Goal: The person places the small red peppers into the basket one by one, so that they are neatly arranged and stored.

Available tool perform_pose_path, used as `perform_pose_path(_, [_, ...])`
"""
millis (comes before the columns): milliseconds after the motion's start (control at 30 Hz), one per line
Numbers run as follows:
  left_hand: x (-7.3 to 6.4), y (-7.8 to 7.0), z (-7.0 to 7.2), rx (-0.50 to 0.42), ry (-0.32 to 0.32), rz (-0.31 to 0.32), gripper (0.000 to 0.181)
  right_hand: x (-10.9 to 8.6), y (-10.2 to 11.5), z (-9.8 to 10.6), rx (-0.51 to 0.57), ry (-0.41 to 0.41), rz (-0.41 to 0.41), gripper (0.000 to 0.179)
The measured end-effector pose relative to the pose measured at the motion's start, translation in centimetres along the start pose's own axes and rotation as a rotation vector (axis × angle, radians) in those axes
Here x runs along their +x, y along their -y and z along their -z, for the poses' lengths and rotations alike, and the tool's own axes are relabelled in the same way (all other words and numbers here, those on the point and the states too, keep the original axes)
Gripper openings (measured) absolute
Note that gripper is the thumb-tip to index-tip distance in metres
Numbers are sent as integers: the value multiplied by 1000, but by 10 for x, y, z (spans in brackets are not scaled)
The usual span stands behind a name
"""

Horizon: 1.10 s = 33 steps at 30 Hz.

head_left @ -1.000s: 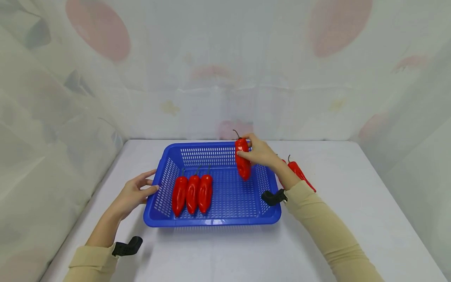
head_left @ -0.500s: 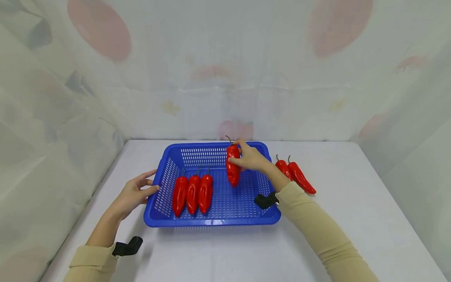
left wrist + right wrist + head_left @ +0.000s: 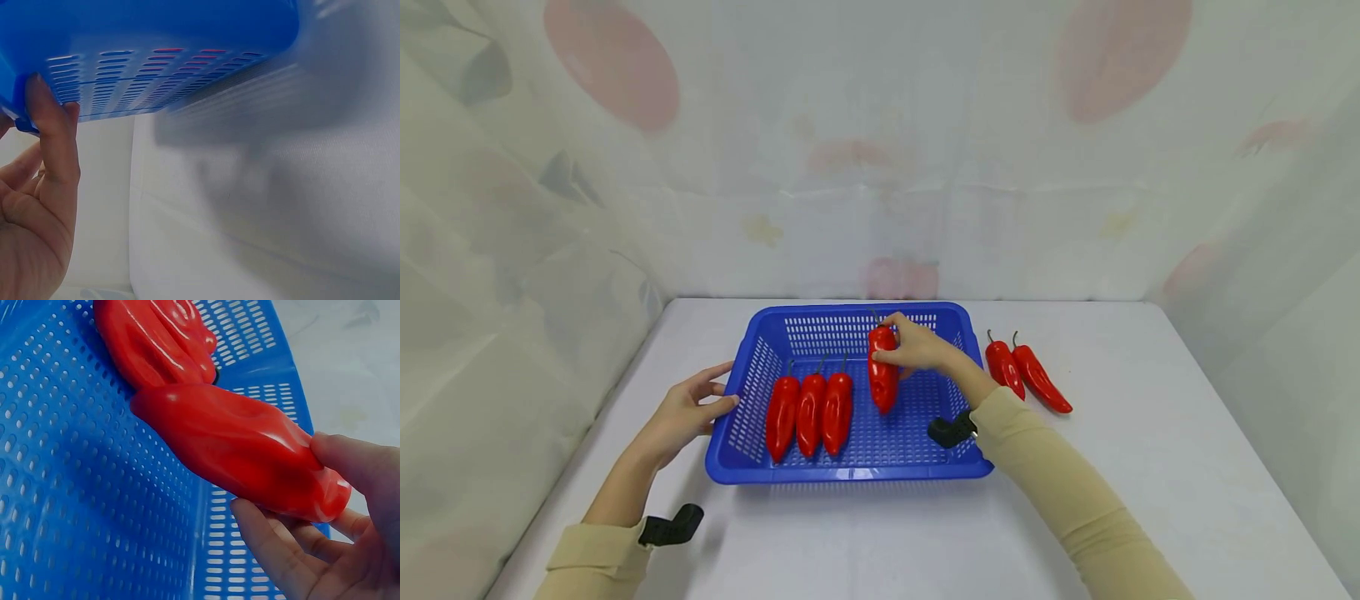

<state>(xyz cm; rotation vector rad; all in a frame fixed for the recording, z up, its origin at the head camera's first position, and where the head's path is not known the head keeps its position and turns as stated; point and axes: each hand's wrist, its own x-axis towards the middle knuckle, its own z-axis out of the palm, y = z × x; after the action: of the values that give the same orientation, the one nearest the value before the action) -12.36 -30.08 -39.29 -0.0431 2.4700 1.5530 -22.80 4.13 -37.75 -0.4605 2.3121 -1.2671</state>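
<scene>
Your right hand (image 3: pixel 913 346) pinches a pepper (image 3: pixel 882 379) near the centre of the head view, inside the blue basket (image 3: pixel 850 474). The thumb sits on one side and the fingers on the other, near the stem end, so the lower body hangs free. That grip probably suits such a tapering thing: you hold the broad part and leave the narrow tip pointing down at the basket's floor. Whether the tip touches the floor, you cannot tell from here; in the right wrist view it overlaps the neighbouring peppers, but contact is unclear.

Your left hand (image 3: pixel 683 412), left of centre, has its thumb and fingers spread and only slightly bent, their tips touching the basket's left end; the left wrist view shows a digit laid against the wall. It likely steadies the basket while your other hand works inside.

Three peppers (image 3: pixel 810 414) lie side by side in the basket's left half, stems toward the top of the frame. The held one is upright in the same sense, just right of that row, which seems to favour a neat alignment. Two more peppers (image 3: pixel 1041 379) lie on the white table (image 3: pixel 1157 433), right of the basket, within easy reach of your right arm.
</scene>
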Motion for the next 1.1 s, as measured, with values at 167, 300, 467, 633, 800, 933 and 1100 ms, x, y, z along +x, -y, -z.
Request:
perform_pose_path(167, [0,1,0,-5,0,4,67,5,-3,-8,15,46,-43,57])
perform_pose_path(300, [-1,1,0,-12,2,3,68,9,-6,-15,25,76,-74,57])
perform_pose_path(467, [-2,1,0,-10,1,-1,67,13,-10,-22,27,103,-108,58])
perform_pose_path(633, [-1,2,-1,-6,-2,2,67,17,-11,-26,50,127,-138,57])
perform_pose_path(800, [-1,2,-1,-5,-1,4,67,18,-12,-29,82,138,-159,56])
perform_pose_path(933, [-2,0,-1,-6,-2,5,67,20,-13,-31,128,151,-168,57])
perform_pose_path(1100, [-3,-2,-1,-6,2,1,67,23,-16,-33,198,181,-194,57])
